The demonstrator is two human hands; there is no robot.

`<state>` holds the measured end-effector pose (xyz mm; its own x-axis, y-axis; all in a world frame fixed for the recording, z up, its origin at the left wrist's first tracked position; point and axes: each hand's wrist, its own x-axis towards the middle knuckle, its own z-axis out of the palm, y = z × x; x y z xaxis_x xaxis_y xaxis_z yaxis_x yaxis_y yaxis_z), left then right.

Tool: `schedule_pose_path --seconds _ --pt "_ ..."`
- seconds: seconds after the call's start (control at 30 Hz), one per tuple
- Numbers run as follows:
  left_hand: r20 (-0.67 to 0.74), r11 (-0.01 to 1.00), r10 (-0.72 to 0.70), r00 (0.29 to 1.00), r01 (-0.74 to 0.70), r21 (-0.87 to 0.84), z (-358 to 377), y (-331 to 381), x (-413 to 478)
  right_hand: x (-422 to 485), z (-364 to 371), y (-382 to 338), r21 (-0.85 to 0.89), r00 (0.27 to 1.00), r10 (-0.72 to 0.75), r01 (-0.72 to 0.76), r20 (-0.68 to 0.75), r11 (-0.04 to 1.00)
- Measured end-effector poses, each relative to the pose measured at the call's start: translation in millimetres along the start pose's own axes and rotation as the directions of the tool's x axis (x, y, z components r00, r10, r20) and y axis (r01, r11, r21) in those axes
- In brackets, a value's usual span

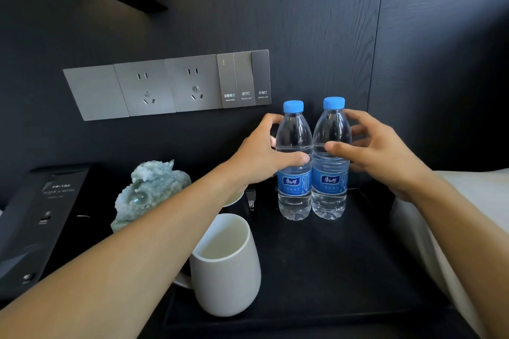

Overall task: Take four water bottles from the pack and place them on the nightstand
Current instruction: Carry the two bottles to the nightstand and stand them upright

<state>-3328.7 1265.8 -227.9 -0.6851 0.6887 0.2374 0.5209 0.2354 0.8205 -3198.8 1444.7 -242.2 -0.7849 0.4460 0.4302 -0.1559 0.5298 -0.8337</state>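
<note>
Two clear water bottles with blue caps and blue labels stand upright side by side, touching, at the back of a black tray [344, 270] on the nightstand. My left hand [259, 157] wraps the left bottle [294, 198] at mid height, thumb in front and fingers behind. My right hand [385, 154] holds the right bottle [329, 198] more loosely, its thumb on the front and its fingers spread behind the shoulder. The pack is out of view.
A white mug [225, 264] stands at the tray's front left, under my left forearm. A pale green stone ornament [151, 190] and a black device [35, 217] sit further left. Wall sockets and switches [165, 85] are behind. White bedding [468, 201] lies on the right.
</note>
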Motion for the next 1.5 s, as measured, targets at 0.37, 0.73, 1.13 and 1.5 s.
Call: schedule_pose_path --seconds 0.37,0.73,1.13,1.5 --pt "0.030 0.993 -0.022 0.999 0.025 -0.114 1.2 -2.7 -5.9 1.6 2.2 4.8 0.096 1.000 0.007 -0.008 0.005 0.995" --pt "-0.033 0.999 -0.027 0.999 0.026 -0.038 5.5 3.1 -5.9 1.7 4.2 6.4 0.110 1.000 0.007 -0.007 0.000 0.994" --pt "-0.082 0.998 -0.044 0.996 0.041 -0.043 11.3 2.7 -6.1 0.2 5.8 5.6 0.095 1.000 -0.006 0.006 0.000 0.995" --pt "-0.332 0.962 0.023 0.943 0.069 0.264 21.2 19.8 -17.7 -9.1 7.6 2.7 0.007 0.999 -0.010 0.010 -0.040 1.000"
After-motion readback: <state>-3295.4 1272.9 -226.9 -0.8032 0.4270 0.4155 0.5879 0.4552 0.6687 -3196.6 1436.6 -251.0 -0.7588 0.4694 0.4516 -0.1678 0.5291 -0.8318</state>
